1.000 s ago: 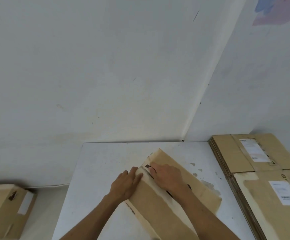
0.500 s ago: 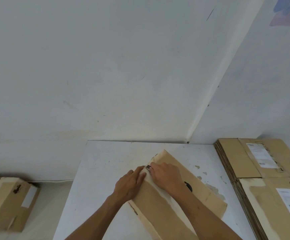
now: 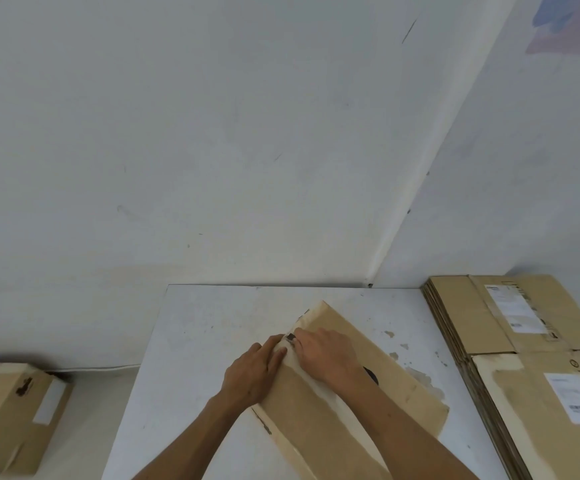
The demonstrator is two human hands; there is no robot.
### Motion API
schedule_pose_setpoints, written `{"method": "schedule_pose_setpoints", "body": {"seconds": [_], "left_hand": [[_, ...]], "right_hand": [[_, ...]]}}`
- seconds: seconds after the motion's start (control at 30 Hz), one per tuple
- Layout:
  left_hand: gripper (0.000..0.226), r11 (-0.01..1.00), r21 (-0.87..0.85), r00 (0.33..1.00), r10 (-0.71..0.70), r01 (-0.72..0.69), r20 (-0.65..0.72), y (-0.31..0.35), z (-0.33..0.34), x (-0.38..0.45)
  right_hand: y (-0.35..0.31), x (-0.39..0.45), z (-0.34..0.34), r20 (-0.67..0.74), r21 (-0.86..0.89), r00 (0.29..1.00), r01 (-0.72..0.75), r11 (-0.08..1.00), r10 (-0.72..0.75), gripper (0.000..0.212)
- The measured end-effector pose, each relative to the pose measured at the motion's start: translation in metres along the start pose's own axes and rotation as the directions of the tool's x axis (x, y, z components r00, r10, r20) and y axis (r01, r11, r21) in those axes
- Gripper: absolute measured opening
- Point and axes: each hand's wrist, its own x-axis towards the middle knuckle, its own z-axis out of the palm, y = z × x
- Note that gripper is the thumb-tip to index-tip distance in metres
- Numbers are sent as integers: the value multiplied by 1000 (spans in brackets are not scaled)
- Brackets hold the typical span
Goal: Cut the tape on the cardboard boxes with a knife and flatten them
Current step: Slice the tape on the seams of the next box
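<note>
Two hands are laid on the cardboard box (image 3: 319,414) mid-counter (image 3: 205,327): left hand (image 3: 252,372) pressed flat on it, right hand (image 3: 323,355) curled around a small knife (image 3: 291,337) at the tape (image 3: 302,372).

Labels showing, none sharp enough to read

2 white shipping labels are sitting on the flattened boxes (image 3: 524,341) stacked at the right: the far label (image 3: 515,308) is showing lines of print too blurred to read, and the near label (image 3: 572,398) is showing a barcode and small unreadable print. A white patch (image 3: 48,403) on the box on the floor (image 3: 11,420) is appearing blank.
</note>
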Motion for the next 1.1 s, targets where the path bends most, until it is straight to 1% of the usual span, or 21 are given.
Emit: {"method": "schedule_pose_setpoints", "body": {"seconds": [0.43, 0.6, 0.83, 1.0, 1.1], "left_hand": [[43, 1000, -15, 1000, -15, 15, 6, 1, -1, -1], [44, 1000, -6, 1000, -24, 25, 11, 2, -2, -1], [49, 999, 13, 999, -30, 30, 25, 3, -3, -1], [51, 997, 64, 999, -33, 35, -20, 7, -4, -5], [51, 993, 118, 996, -12, 22, -88, 11, -3, -9]], "right_hand": [[10, -4, 1, 77, 21, 997, -2, 1000, 0, 41], [16, -11, 1, 122, 0, 993, -6, 1000, 5, 40], [26, -31, 3, 174, -25, 984, -20, 999, 24, 29], [34, -46, 2, 218, -64, 975, -23, 998, 37, 31], [43, -60, 3, 229, -63, 972, -36, 997, 50, 34]]}}
